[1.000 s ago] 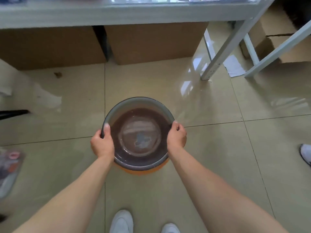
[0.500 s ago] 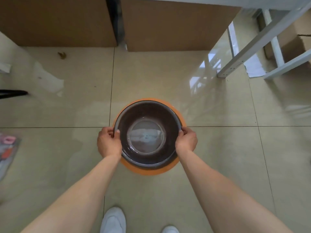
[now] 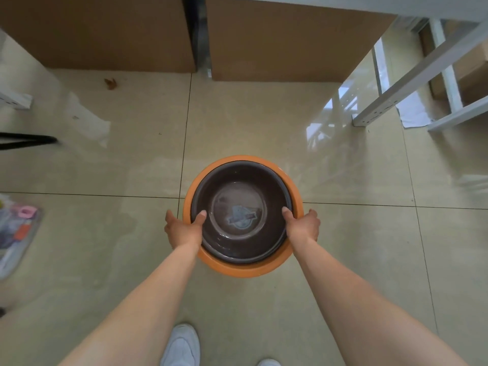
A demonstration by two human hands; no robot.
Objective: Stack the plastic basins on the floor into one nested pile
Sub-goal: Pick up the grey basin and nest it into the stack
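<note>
Here the dark brown basin (image 3: 241, 212) sits nested inside the orange basin (image 3: 245, 268), whose rim shows as a ring all around it, widest on the side nearest the person. The orange basin stands on the tiled floor (image 3: 343, 247), just beyond the person's white shoes (image 3: 181, 344).

The left hand (image 3: 183, 228) is at the left side of the orange basin, open, with its thumb hooked over the dark brown basin's rim and the fingers spread outside; whether they press the orange wall I cannot tell. The right hand (image 3: 302, 225) mirrors it at the right side, thumb laid inside the dark rim, fingers down the outside, loosely open rather than closed tight.

A pale label (image 3: 241, 217) shows on the bottom of the dark brown basin. Beyond the orange basin, two cardboard boxes (image 3: 277, 38) stand side by side. To the far right of it, white metal shelf legs (image 3: 383, 107) meet the floor, and well to its left lies a clear packet of colourful items (image 3: 18, 228).
</note>
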